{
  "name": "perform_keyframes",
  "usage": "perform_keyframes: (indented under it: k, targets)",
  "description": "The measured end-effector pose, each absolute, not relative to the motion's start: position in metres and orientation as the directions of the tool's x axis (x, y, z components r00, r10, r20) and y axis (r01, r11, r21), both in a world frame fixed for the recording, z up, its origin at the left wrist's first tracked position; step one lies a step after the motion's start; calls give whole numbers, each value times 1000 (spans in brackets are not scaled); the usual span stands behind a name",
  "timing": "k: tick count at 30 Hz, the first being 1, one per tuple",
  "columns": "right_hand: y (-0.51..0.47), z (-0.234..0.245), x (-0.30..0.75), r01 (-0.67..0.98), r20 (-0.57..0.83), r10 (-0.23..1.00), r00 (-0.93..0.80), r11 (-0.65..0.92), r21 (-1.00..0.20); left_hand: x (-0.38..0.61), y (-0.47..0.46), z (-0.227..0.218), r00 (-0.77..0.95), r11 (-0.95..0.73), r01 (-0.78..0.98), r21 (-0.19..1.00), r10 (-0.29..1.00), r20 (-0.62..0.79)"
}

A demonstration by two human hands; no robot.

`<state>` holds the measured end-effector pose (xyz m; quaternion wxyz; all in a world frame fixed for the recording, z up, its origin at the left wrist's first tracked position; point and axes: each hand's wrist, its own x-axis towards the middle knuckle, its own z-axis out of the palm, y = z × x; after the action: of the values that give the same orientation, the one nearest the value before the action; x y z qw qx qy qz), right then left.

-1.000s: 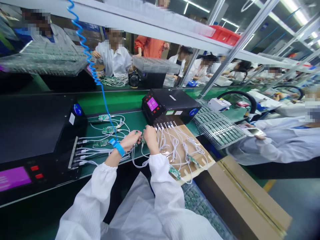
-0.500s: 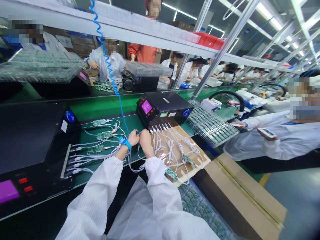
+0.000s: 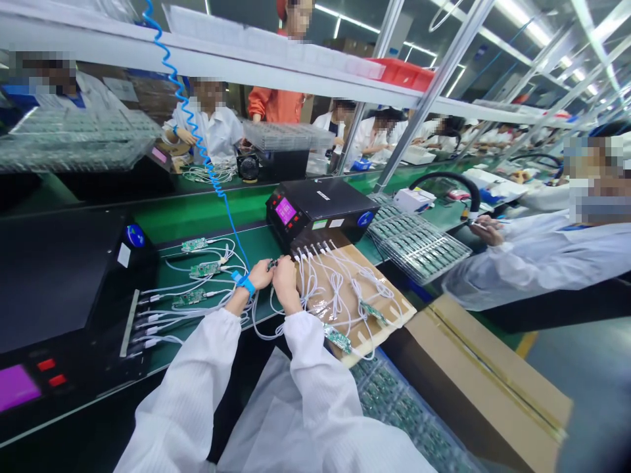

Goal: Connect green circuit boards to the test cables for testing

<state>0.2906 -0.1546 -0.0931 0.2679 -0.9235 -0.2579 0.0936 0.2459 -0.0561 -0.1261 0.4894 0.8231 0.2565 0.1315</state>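
Note:
My left hand (image 3: 259,274), with a blue wrist strap (image 3: 244,282) on a coiled blue cord (image 3: 197,141), and my right hand (image 3: 286,282) meet over the green bench mat. Their fingers pinch a small green circuit board (image 3: 271,265) and a white cable end between them. Both hands are closed; the board is mostly hidden. Right behind them stands a black tester box (image 3: 320,210) with a purple screen, from which several white cables (image 3: 335,282) run onto a cardboard sheet (image 3: 389,299).
A bigger black tester (image 3: 59,276) stands at left, with white cables and three green boards (image 3: 192,269) beside it. Clear trays of boards (image 3: 419,240) lie at right near a co-worker's white sleeve (image 3: 532,263). A cardboard box (image 3: 483,387) sits low right. More people work across the line.
My two hands have come closer together and shifted slightly toward the black tester box. The co-worker at right has drawn the hand back from the tray.

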Motion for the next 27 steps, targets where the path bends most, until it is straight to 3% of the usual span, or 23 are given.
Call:
perform_keyframes:
  k: [10, 18, 27]
  targets:
    - [-173, -100, 259, 474, -74, 542, 837, -785, -398, 247, -53, -124, 779, -398, 354, 846, 627, -30]
    - [-192, -100, 246, 378, -231, 545, 806, -774, -507, 248, -55, -124, 737, -382, 362, 850, 676, -10]
    - [-192, -117, 247, 450, -92, 589, 803, -700, -555, 251, -60, -126, 679, -356, 362, 862, 734, 18]
